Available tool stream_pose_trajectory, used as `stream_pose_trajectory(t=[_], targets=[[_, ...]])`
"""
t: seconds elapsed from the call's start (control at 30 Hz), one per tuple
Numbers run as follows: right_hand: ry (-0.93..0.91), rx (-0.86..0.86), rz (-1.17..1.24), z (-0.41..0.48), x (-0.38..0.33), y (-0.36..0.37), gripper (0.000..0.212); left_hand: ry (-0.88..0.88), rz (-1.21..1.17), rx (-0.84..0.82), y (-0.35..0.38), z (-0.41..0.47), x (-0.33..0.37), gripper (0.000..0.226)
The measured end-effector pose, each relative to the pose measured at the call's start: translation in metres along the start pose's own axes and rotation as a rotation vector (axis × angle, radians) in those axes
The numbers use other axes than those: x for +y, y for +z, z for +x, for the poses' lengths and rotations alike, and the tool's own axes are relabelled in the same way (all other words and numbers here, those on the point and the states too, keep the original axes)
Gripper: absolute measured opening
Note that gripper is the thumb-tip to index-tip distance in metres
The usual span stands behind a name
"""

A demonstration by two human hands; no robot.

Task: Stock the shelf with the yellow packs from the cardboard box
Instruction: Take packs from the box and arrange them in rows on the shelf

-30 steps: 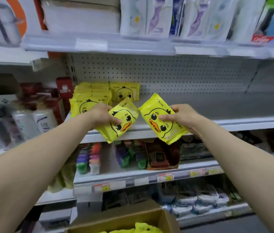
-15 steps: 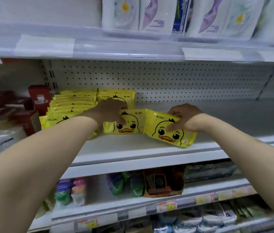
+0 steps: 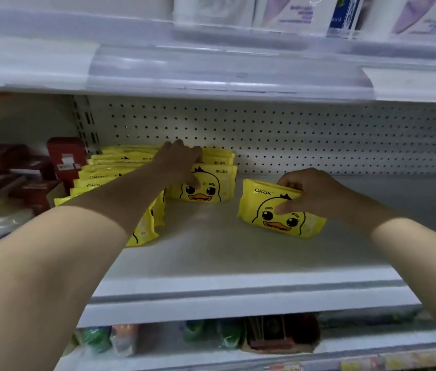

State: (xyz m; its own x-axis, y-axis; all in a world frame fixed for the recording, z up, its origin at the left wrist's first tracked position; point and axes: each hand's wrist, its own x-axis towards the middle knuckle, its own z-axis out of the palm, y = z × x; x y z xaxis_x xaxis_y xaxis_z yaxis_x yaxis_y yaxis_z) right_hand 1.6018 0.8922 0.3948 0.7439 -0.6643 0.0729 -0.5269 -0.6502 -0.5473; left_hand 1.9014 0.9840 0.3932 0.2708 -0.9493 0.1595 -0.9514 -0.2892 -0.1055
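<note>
On the white shelf [image 3: 211, 253] several yellow duck packs stand in a row [image 3: 109, 172] at the left, by the pegboard back. My left hand [image 3: 178, 162] holds the top of a yellow pack [image 3: 206, 187] that stands upright in front of another near the back. My right hand [image 3: 310, 191] grips a second yellow duck pack [image 3: 278, 212] by its top right corner; it stands on the shelf further right and nearer the front. The cardboard box is out of view.
Red boxes [image 3: 64, 159] stand left of the yellow row, beyond the shelf upright. An upper shelf edge [image 3: 211, 76] overhangs close above with white and purple packs [image 3: 286, 12]. A lower shelf [image 3: 238, 341] holds small coloured items. Bare shelf board lies to the right.
Both hands have reached deeper into the shelf. The left pack now stands upright near the back; the right pack has moved apart to the right and stands on the board.
</note>
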Motion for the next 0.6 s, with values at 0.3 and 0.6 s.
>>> stream_pose_trajectory(t=[0.3,0.6], targets=[[-0.047,-0.039,-0.055,0.024,-0.002,0.002,0.033,0.035,0.114,0.084,0.004,0.008,-0.003,0.073],[-0.204,-0.108,-0.078,0.076,-0.052,0.039,0.037,-0.122,-0.137,0.239,-0.027,-0.010,-0.024,0.061]])
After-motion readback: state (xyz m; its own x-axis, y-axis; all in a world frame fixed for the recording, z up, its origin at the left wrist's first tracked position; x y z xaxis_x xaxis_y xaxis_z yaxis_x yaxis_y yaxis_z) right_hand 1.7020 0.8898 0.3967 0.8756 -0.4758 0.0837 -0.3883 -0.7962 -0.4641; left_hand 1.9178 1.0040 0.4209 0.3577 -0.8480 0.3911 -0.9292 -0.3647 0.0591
